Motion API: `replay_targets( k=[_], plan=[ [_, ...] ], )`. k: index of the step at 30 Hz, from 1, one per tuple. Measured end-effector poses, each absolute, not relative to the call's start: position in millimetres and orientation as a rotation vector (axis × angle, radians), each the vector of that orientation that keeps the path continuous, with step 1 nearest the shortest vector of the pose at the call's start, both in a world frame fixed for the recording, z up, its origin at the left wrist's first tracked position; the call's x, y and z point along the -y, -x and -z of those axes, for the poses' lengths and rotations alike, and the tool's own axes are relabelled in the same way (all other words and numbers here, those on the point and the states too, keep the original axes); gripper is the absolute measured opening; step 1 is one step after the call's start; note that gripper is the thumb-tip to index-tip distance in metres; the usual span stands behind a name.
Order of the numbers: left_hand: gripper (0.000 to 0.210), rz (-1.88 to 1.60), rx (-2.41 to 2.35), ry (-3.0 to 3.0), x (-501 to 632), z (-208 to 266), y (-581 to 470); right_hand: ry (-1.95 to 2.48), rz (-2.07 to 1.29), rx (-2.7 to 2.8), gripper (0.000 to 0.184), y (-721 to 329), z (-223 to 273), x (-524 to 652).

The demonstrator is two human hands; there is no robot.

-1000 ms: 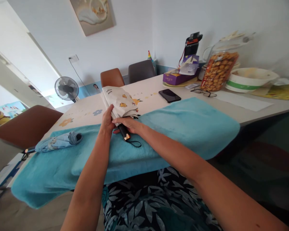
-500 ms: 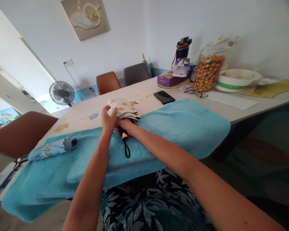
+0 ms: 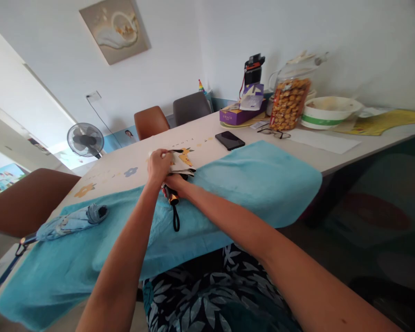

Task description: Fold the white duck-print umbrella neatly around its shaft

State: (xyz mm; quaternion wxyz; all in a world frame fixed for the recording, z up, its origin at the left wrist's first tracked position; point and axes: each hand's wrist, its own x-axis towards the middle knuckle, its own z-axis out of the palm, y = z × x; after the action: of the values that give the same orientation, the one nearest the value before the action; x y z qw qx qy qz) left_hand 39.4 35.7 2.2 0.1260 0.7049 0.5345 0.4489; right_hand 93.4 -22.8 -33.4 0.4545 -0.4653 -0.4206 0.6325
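Note:
A folded umbrella [image 3: 184, 162] with a white, flower-printed canopy is held over the near edge of the table. My left hand [image 3: 158, 165] is closed on the canopy's left side, and a short dark strip shows by its fingertips. Just below, my right hand [image 3: 176, 183] wraps round the umbrella where the canopy meets the black handle; its fingers are partly hidden. The handle has a gold-coloured end and a black wrist loop [image 3: 176, 219] hanging towards me. A second, blue umbrella [image 3: 72, 222], rolled up, lies to the left on the blue cloth [image 3: 249, 184].
On the table [image 3: 207, 134] lie a black phone [image 3: 230, 140] and eyeglasses [image 3: 275, 133]. Further right stand a jar of round brown snacks [image 3: 290, 103], a purple box [image 3: 238, 115] and a white bowl [image 3: 327, 113]. Brown chairs [image 3: 31, 198] and a fan [image 3: 85, 139] are at the left.
My left hand has closed further over the canopy, and a dark strip now shows at its fingertips. The right hand keeps its grip near the handle. The view has shifted slightly.

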Motion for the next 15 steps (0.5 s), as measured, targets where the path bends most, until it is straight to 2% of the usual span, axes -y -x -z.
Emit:
replay_targets(
  k=[3,6,10,15],
  plan=[
    [0.008,-1.607,-1.654,-1.872,-34.8,0.8,-27.2,1.099,-1.666,0.846,0.018,-96.0,33.1,21.8],
    [0.015,-1.9,-1.556,-1.445,-37.4,14.9,-10.8,1.059,-1.706,0.79,0.016,-98.8,33.8,18.9],
    [0.004,-1.887,-1.316,-0.764,-42.3,32.8,6.3,1.02,-1.697,0.811,0.015,-101.2,34.0,16.9],
    [0.013,-1.881,-1.102,-0.502,-42.3,30.9,14.6,0.901,-1.693,0.788,0.021,-107.6,33.3,15.7]
  ],
)
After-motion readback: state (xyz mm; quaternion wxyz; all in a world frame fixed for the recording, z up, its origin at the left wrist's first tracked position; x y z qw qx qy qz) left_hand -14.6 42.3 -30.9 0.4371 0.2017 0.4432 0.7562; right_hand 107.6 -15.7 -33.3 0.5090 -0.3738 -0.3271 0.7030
